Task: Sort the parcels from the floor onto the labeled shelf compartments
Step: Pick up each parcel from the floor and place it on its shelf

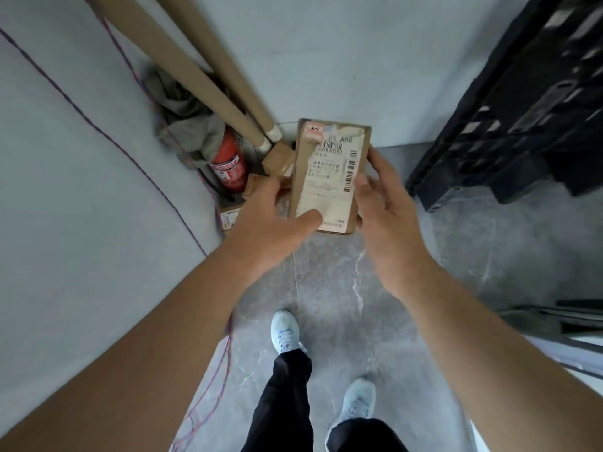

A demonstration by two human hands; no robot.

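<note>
Parcel (329, 177) in both hands' grip, left hand (277, 220), right hand (385, 210), at its side edges.

Corner clutter, top centre-left: two long cardboard tubes (202, 83) lean into the wall corner, white caps at their lower ends. A crumpled grey cloth (189, 115) is bunched just left of the tubes, touching them. Red fire extinguisher (228, 164) stands below the cloth, label facing the camera. A thin red-purple cable (107, 135) runs diagonally across the pale wall and down onto the floor. Grey marbled floor tiles (359, 305) with white veining. Black slatted plastic crate (528, 102) at right, blurred. Pale blue sneakers (287, 331) and black trousers (287, 402) at the bottom.
</note>
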